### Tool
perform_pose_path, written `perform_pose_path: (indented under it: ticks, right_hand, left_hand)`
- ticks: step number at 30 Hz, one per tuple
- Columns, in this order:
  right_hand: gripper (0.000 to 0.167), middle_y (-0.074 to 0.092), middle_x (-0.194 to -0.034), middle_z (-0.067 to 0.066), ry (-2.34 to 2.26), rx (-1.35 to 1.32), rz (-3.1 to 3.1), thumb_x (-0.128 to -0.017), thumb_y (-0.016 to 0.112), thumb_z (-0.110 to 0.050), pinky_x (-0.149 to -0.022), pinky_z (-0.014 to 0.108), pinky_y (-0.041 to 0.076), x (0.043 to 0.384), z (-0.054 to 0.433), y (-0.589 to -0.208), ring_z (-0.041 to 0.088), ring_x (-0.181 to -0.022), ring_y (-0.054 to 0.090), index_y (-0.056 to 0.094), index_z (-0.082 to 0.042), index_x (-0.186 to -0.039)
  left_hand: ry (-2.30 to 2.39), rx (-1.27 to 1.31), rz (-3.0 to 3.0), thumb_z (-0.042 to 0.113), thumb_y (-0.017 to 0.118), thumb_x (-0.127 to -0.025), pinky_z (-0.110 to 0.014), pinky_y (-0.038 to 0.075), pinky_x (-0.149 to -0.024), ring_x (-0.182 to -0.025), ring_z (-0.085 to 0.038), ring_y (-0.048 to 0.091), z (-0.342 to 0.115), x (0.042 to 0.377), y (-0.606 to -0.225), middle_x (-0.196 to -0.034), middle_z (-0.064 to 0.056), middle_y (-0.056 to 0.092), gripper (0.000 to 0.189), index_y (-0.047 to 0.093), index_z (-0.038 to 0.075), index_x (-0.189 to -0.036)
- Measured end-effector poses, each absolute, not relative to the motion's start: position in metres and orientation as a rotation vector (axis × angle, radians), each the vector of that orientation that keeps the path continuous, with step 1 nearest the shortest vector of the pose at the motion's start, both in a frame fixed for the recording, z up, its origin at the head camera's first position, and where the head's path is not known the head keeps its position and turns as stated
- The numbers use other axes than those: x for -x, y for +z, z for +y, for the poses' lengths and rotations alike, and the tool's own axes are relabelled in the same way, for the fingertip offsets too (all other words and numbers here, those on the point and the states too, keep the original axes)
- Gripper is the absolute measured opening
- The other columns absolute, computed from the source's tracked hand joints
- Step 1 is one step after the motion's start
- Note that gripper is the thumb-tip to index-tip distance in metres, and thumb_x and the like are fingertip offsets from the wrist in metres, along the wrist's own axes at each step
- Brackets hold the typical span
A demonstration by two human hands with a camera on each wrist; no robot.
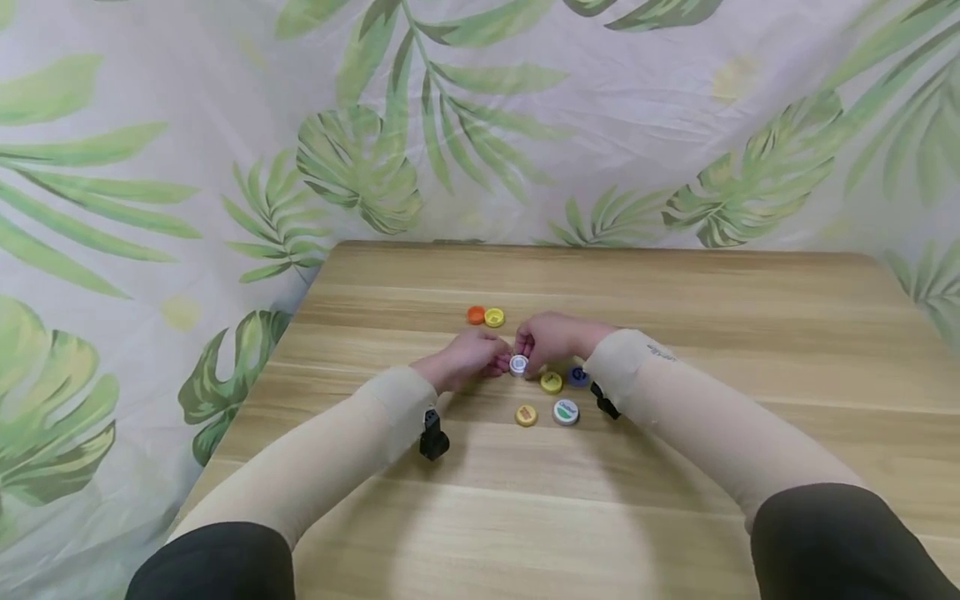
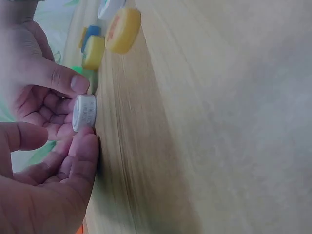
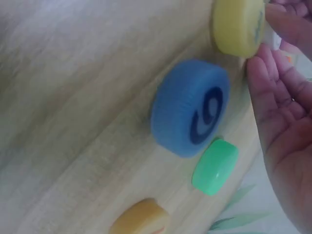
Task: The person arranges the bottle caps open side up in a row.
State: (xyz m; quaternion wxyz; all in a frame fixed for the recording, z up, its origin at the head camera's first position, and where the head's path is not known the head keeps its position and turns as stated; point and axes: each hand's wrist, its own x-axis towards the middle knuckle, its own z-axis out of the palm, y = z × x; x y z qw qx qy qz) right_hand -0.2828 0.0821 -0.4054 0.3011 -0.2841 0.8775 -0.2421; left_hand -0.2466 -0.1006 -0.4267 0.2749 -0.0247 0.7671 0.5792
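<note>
A white bottle cap (image 1: 518,364) stands between my two hands, close over the wood table. My right hand (image 1: 553,337) has its thumb at one edge of the cap and curled fingers round its far side. From the other side, my left hand (image 1: 474,357) touches the cap with its fingertips; its thumb (image 2: 29,136) stays apart from it. In the left wrist view the cap's ribbed side (image 2: 87,113) shows. Just beside my right hand lie a yellow cap (image 1: 551,382) and a blue cap (image 1: 577,376) with a dark swirl mark.
Behind my hands an orange cap (image 1: 476,315) and a yellow cap (image 1: 494,317) sit side by side. Nearer me are a golden cap (image 1: 527,415) and a white-and-green cap (image 1: 566,412). A green cap (image 3: 215,166) shows in the right wrist view. Leaf-patterned cloth (image 1: 510,125) hangs behind the table.
</note>
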Motion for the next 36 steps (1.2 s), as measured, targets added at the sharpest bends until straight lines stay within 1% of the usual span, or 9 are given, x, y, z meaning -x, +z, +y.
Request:
perform_pose_path:
  ticks: [6,12,15,20,23,28,31,34,36]
  right_hand:
    - [0.021,0.071,-0.095,0.004,-0.688,0.728,2.362,-0.088,0.08,-0.013,-0.084,0.027,0.052,0.285,0.084,-0.407,0.016,-0.089,0.063,0.072,-0.003,-0.105]
    - [0.019,0.072,-0.09,0.003,-0.762,0.685,2.337,-0.092,0.075,-0.012,-0.072,0.023,0.051,0.29,0.086,-0.403,0.013,-0.078,0.062,0.073,-0.001,-0.107]
    - [0.017,0.072,-0.089,0.005,-0.758,0.673,2.342,-0.094,0.072,-0.012,-0.073,0.024,0.052,0.293,0.085,-0.4,0.015,-0.078,0.064,0.073,0.0,-0.106]
    - [0.02,0.074,-0.096,0.011,-0.876,0.6,2.309,-0.098,0.066,-0.009,-0.081,0.026,0.057,0.296,0.084,-0.398,0.02,-0.085,0.069,0.072,0.005,-0.111]
    - [0.022,0.074,-0.098,0.017,-1.03,0.509,2.266,-0.102,0.061,-0.007,-0.082,0.028,0.06,0.298,0.084,-0.401,0.022,-0.087,0.071,0.069,0.01,-0.113]
    - [0.024,0.071,-0.096,0.016,-1.217,0.38,2.265,-0.105,0.058,-0.009,-0.08,0.027,0.06,0.301,0.084,-0.404,0.021,-0.085,0.069,0.066,0.011,-0.115]
    - [0.025,0.069,-0.094,0.012,-1.262,0.334,2.31,-0.105,0.059,-0.012,-0.08,0.025,0.059,0.302,0.084,-0.403,0.018,-0.084,0.066,0.067,0.01,-0.116]
    - [0.025,0.07,-0.094,0.012,-1.287,0.313,2.357,-0.105,0.059,-0.013,-0.082,0.027,0.059,0.302,0.084,-0.402,0.021,-0.088,0.066,0.068,0.009,-0.114]
    - [0.024,0.071,-0.097,0.015,-1.312,0.304,2.367,-0.105,0.059,-0.012,-0.086,0.031,0.059,0.302,0.083,-0.401,0.025,-0.092,0.068,0.068,0.009,-0.113]
  left_hand:
    - [1.535,0.066,2.076,0.002,0.051,-0.102,-0.021,0.056,-0.07,-0.077,-0.014,0.061,-0.101,0.26,-0.427,-0.086,-0.008,0.066,0.025,0.067,-0.013,-0.113]
    - [1.512,0.083,2.088,0.002,0.054,-0.101,-0.022,0.056,-0.07,-0.076,-0.015,0.061,-0.101,0.266,-0.423,-0.085,-0.008,0.064,0.014,0.065,-0.005,-0.098]
    - [1.515,0.08,2.096,0.001,0.056,-0.1,-0.022,0.056,-0.069,-0.075,-0.015,0.06,-0.1,0.268,-0.42,-0.083,-0.008,0.063,0.013,0.065,-0.003,-0.092]
    - [1.55,0.071,2.081,0.004,0.054,-0.103,-0.022,0.055,-0.067,-0.073,-0.015,0.058,-0.1,0.272,-0.416,-0.082,-0.008,0.06,0.018,0.062,-0.001,-0.088]
    - [1.61,0.081,2.059,0.006,0.052,-0.105,-0.024,0.057,-0.071,-0.075,-0.015,0.059,-0.101,0.275,-0.416,-0.086,-0.01,0.062,0.019,0.063,-0.005,-0.094]
    - [1.737,0.116,2.034,0.005,0.05,-0.106,-0.036,0.058,-0.093,-0.083,-0.019,0.063,-0.1,0.281,-0.414,-0.096,-0.013,0.062,0.022,0.059,-0.012,-0.115]
    - [1.806,0.126,2.02,0.005,0.048,-0.107,-0.039,0.056,-0.098,-0.088,-0.021,0.063,-0.099,0.283,-0.414,-0.101,-0.014,0.06,0.017,0.056,-0.008,-0.112]
    - [1.858,0.127,2.028,0.005,0.047,-0.108,-0.038,0.056,-0.098,-0.09,-0.021,0.063,-0.098,0.286,-0.413,-0.102,-0.013,0.06,0.011,0.054,-0.003,-0.107]
    - [1.87,0.124,2.047,0.006,0.047,-0.108,-0.038,0.056,-0.097,-0.09,-0.02,0.063,-0.098,0.287,-0.412,-0.102,-0.013,0.06,0.012,0.055,-0.003,-0.108]
